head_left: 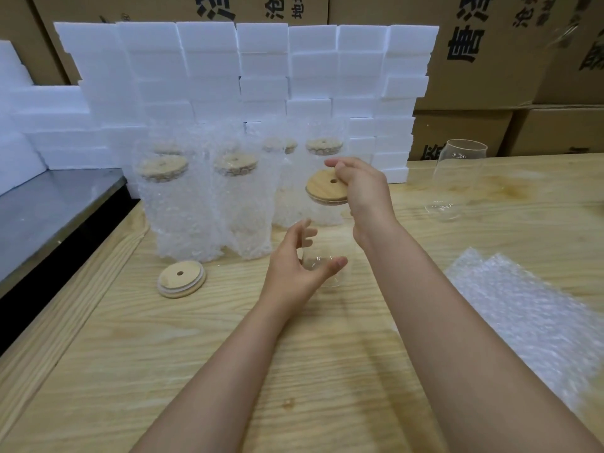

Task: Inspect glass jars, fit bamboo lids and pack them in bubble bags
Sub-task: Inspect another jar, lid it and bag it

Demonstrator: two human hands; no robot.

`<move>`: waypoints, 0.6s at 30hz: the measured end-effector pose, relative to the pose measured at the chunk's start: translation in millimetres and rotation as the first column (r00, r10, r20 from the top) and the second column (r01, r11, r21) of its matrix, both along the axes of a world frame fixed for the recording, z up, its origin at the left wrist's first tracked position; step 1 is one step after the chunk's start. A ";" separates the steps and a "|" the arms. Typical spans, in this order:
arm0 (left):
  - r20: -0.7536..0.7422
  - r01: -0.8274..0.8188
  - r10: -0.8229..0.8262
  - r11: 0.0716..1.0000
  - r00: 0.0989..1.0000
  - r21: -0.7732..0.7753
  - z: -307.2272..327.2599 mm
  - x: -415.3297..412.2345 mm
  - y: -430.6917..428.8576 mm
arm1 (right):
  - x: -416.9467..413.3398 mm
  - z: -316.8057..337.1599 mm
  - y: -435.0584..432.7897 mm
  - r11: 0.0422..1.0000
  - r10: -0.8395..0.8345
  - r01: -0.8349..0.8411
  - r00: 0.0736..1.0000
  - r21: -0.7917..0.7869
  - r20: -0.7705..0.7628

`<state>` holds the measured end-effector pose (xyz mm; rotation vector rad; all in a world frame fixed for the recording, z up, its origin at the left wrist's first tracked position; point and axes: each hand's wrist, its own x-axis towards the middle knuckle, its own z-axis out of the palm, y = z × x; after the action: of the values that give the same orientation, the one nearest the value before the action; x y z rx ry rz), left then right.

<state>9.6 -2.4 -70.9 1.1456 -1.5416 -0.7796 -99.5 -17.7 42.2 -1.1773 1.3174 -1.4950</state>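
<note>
A clear glass jar (327,243) stands upright on the wooden table (202,348) in the middle of the view. My left hand (294,266) curls round its lower part, thumb in front. A round bamboo lid (327,188) with a small centre hole sits at the jar's mouth, and my right hand (362,194) grips its right edge from above. Another bamboo lid (181,278) lies flat on the table to the left. Behind stand several lidded jars in bubble bags (183,204). An empty jar (457,178) stands at the right.
Flat bubble bags (523,308) lie at the right of the table. White foam blocks (248,86) are stacked along the back, with cardboard boxes (490,60) behind them. A metal surface (49,210) adjoins the table at the left.
</note>
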 end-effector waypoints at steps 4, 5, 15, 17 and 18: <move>0.008 -0.016 0.016 1.000 1.000 -0.003 -1.2 0.1 -0.8 | -0.8 -1.5 1.1 0.999 0.040 -0.039 0.998 0.025 -0.046; 0.009 -0.017 0.017 1.000 1.000 -0.004 -1.2 0.0 -0.7 | -0.4 -1.1 1.7 0.998 0.045 -0.043 0.998 0.035 -0.047; 0.041 -0.016 0.016 1.000 0.999 0.013 -1.1 -2.0 -1.8 | -19.0 -6.9 11.6 0.994 -0.083 0.066 0.975 -0.087 -0.206; 0.041 -0.018 0.018 1.000 0.999 0.021 -1.0 -1.6 -3.0 | -45.4 -3.2 21.6 0.980 -0.181 0.129 0.889 -0.149 -0.421; 0.046 -0.020 0.019 0.999 0.999 0.027 -1.2 -1.6 -3.7 | -64.0 -2.0 26.4 0.977 -0.211 0.163 0.780 -0.134 -0.589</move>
<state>8.0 -6.1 -72.1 1.2040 -1.5595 -0.7684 -163.5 8.7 40.2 -1.7065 1.8582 -1.3593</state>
